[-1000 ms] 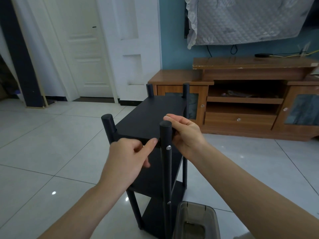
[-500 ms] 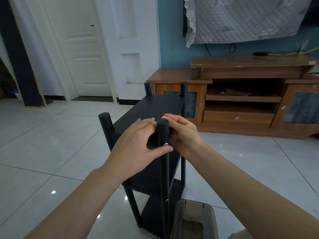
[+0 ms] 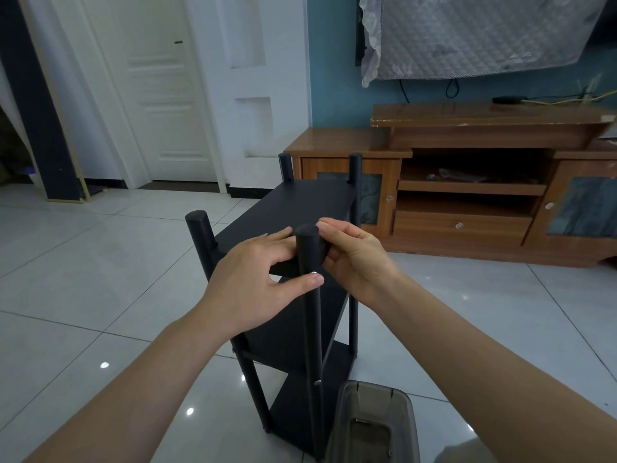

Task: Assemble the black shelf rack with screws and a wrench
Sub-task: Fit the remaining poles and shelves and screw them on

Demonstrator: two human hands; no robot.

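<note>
The black shelf rack (image 3: 300, 208) stands upright on the tiled floor, with three boards between four round posts. My left hand (image 3: 253, 282) lies with its fingers over the near end of the top board, and its thumb presses the near right post (image 3: 307, 248) just below a silver screw (image 3: 313, 272). From the right, my right hand (image 3: 357, 259) grips the top of that same post with curled fingers. A second screw head (image 3: 317, 382) shows lower on the post. No wrench is visible.
A translucent grey plastic box (image 3: 370, 426) stands on the floor right in front of the rack. A wooden TV cabinet (image 3: 467, 228) runs along the far wall, close behind the rack. A white door (image 3: 167, 95) is at the back left, with tiled floor (image 3: 100, 279) in front of it.
My left hand rose from the front edge of the top board onto its surface, and its thumb came round to the post by the screw. My right hand kept its hold.
</note>
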